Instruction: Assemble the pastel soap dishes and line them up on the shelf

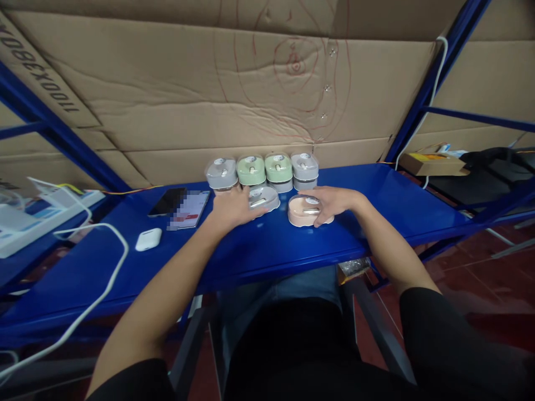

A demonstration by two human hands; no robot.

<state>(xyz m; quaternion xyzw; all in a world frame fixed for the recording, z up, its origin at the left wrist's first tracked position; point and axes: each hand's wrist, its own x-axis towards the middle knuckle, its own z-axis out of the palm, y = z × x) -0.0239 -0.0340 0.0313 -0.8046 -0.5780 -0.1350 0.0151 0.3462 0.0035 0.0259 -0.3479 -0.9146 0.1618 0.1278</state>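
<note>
My left hand (234,210) is curved around the left end of a small grey oval box (264,198) with a clear lid and a metal-looking clip, its thumb along the near side. My right hand (333,201) grips the right end of a pink oval box (298,213) of the same shape, thumb in front and fingers behind. Both boxes rest on the blue table. Behind them, similar boxes stand in stacks against the cardboard: a grey one (221,174) at the left, two green ones, one of them the left green box (251,171), and a grey box (305,167) at the right.
On the left of the blue table (259,253) lie a dark phone (167,201), a lit phone (193,209) and a white earbud case (148,239). A white cable (119,264) crosses the left side. Cardboard (167,83) walls the back; an open carton (432,165) sits at the right.
</note>
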